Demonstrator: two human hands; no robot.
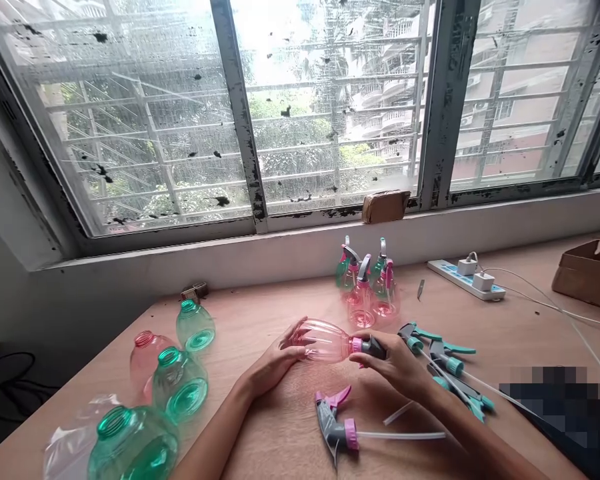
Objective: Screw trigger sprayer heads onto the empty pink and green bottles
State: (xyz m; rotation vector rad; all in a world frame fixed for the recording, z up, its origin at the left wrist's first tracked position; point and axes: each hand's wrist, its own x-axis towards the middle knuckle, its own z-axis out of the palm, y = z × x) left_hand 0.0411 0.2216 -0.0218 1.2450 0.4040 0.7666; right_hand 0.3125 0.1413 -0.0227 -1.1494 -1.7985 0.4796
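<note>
A clear pink bottle [325,341] lies sideways in the air just above the table, between my two hands. My left hand [291,345] is wrapped round its base end. At the neck, my right hand [387,353] grips a grey spray head [374,347] whose pink collar [356,345] sits on the bottle's mouth. Whether the collar is fully screwed down I cannot tell. Nearer to me lies a loose grey and pink spray head [334,430] with its tube pointing right. Several grey and teal spray heads [453,363] lie beside my right forearm.
Green bottles [180,383] and a pink bottle [144,360] without heads stand at left by a plastic bag [75,440]. Several assembled spray bottles [363,300] stand near the window. Behind lie a power strip [463,279] and a cardboard box [587,273].
</note>
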